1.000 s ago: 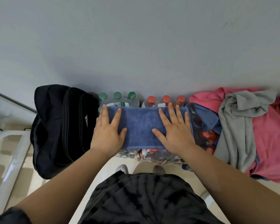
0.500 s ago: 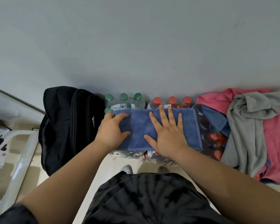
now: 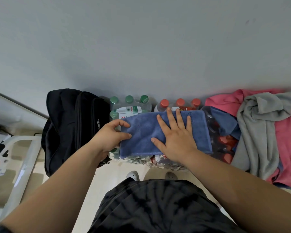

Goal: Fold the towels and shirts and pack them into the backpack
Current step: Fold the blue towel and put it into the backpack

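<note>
A folded blue towel [image 3: 144, 132] lies on top of shrink-wrapped packs of bottles. My left hand [image 3: 110, 137] grips the towel's left edge, fingers curled round it. My right hand [image 3: 175, 135] presses flat on the towel's middle with straight, spread fingers. A black backpack [image 3: 71, 125] stands against the wall just left of the bottles. At the right lies a heap of laundry: a pink shirt [image 3: 289, 142], a grey garment [image 3: 257, 132] and a blue cloth [image 3: 225, 120].
Green-capped bottles [image 3: 129, 105] and red-capped bottles [image 3: 180, 103] in plastic wrap serve as the folding surface against a grey wall. A white frame [image 3: 18, 165] stands on the floor at the left. My shoes [image 3: 133, 175] show below the packs.
My left hand went from lying flat on the towel to curling round its left edge. My right hand slid leftward toward the towel's middle. The view shifted a little.
</note>
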A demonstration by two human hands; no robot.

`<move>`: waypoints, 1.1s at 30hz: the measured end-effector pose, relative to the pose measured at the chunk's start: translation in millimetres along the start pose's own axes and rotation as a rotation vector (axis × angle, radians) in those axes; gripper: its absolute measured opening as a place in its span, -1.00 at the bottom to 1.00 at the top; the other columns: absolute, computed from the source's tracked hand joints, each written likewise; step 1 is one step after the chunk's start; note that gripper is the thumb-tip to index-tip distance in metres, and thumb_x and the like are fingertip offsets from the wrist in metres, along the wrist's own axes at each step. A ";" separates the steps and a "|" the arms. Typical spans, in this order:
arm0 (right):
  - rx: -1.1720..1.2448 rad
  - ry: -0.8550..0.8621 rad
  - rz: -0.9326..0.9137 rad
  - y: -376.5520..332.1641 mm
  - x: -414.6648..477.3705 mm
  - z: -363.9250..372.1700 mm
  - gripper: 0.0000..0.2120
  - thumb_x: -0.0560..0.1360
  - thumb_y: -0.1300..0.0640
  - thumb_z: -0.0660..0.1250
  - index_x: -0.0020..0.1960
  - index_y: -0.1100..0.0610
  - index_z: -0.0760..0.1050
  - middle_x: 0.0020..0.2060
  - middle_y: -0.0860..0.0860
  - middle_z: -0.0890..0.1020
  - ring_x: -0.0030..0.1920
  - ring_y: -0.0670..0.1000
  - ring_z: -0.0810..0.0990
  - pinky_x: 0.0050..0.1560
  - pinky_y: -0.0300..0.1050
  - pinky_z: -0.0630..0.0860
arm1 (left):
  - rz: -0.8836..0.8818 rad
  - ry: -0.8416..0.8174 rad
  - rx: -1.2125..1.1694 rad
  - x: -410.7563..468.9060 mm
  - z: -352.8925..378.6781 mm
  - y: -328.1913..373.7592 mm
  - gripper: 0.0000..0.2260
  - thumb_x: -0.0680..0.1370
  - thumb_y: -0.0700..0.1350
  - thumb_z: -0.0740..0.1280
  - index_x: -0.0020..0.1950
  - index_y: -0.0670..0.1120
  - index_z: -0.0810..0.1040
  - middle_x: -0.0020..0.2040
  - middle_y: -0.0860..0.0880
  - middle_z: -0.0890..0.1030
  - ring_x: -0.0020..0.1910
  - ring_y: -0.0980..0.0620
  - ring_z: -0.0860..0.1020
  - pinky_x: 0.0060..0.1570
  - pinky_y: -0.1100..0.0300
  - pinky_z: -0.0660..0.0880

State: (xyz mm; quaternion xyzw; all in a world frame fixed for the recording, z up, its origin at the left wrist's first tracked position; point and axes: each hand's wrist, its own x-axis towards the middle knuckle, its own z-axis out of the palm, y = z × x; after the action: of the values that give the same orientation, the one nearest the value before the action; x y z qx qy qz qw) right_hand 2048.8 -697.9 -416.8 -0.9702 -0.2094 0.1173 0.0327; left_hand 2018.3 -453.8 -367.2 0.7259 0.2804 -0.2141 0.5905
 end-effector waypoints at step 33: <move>1.178 -0.050 0.170 104.3 -83.1 -40.1 -0.56 0.68 -0.04 0.17 0.54 -0.05 0.29 0.36 -0.13 0.48 0.25 -0.26 0.45 0.33 -0.26 0.39 | 0.570 -0.077 0.807 -14.9 199.0 84.8 -0.44 0.48 -0.16 0.45 0.48 -0.10 0.44 0.39 -0.15 0.38 0.40 -0.08 0.37 0.28 0.31 0.23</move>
State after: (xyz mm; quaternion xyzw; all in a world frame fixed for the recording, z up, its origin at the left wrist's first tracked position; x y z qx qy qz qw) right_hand 2026.5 -827.8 -371.8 -0.7990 -0.0312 0.2386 0.5510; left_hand 2067.2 -662.9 -337.2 0.9359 -0.0568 -0.1622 0.3075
